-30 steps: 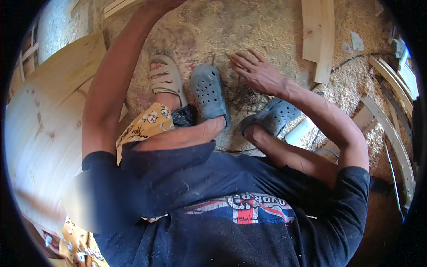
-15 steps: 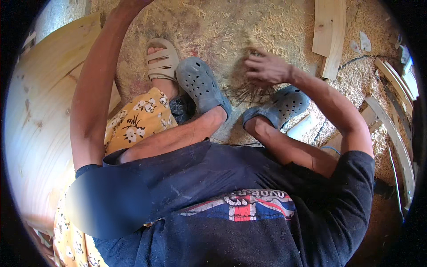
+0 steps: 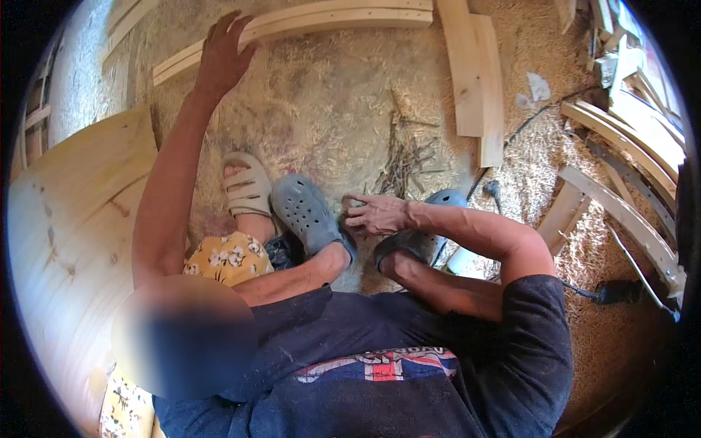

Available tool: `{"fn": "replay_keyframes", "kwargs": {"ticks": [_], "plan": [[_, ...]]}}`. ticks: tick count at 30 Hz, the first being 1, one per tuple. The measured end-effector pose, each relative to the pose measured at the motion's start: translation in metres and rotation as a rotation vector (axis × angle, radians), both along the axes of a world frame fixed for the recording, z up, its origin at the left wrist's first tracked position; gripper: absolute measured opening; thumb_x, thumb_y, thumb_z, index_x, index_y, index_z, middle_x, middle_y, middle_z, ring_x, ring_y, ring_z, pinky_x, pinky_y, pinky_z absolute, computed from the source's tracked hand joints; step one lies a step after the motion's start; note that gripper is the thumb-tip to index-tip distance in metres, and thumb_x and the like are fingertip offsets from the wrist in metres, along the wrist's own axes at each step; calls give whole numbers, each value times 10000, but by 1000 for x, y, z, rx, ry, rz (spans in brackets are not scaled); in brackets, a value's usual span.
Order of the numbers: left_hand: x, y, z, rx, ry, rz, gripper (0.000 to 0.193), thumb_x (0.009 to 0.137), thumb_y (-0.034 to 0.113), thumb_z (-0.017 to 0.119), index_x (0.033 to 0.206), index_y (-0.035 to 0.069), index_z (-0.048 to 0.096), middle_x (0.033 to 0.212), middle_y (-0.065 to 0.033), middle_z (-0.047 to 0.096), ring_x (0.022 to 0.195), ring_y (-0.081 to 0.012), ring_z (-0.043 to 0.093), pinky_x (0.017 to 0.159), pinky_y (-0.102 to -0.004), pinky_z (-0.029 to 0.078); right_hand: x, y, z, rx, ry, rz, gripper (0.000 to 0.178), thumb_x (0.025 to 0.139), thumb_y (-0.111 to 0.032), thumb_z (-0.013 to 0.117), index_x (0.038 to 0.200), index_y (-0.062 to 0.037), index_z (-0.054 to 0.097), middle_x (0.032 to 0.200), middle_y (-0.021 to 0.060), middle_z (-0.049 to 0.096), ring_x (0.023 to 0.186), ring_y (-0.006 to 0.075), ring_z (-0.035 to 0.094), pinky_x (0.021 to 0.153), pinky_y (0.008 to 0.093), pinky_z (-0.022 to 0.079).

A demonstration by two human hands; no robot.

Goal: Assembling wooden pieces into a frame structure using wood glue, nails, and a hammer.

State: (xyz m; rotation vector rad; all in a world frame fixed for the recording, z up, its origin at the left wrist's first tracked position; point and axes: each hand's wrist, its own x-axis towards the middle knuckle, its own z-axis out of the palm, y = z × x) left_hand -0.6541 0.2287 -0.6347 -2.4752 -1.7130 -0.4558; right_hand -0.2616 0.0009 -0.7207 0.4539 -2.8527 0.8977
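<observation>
My left hand (image 3: 228, 60) is stretched out at the upper left, fingers spread, over or beside long pale wooden strips (image 3: 328, 16) laid together. Whether it touches them I cannot tell. Between my two grey clogs, my right hand (image 3: 377, 216) is low near the floor with its fingers bent inward. Something small and greyish seems to show among those fingertips, too blurred to name. Just beyond this hand lies a loose pile of thin dark pieces (image 3: 405, 162) that look like nails.
Two pale boards (image 3: 467, 69) lie at the upper right. A curved wooden frame (image 3: 621, 212) and stacked offcuts stand farther right, with a black cable (image 3: 522, 128) among shavings. A wide wooden panel (image 3: 80, 241) fills the left. Another person's sandalled foot (image 3: 248, 184) is beside my clog.
The view has shifted, bringing the far strips in. My right hand has moved from over the nail-like pile back toward my clogs. My left hand now shows fully.
</observation>
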Motion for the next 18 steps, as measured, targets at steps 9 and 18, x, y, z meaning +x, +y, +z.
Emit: {"fn": "replay_keyframes", "kwargs": {"ticks": [9, 18], "plan": [[25, 26, -10, -220, 186, 64, 790, 850, 316, 779, 1520, 196, 380, 1424, -115, 528, 1370, -319, 467, 1155, -516, 327, 68, 88, 47, 167, -293, -326, 333, 814, -401, 692, 1068, -186, 714, 1134, 90, 544, 1232, 263, 510, 1245, 615, 138], [17, 32, -28, -332, 24, 59, 600, 833, 274, 780, 1370, 161, 538, 1357, -138, 592, 1274, -327, 556, 1038, -532, 416, 76, 110, 99, 188, -275, -581, 460, 868, -451, 687, 1246, -189, 656, 1297, 147, 563, 1303, 303, 505, 1231, 583, 200]]}}
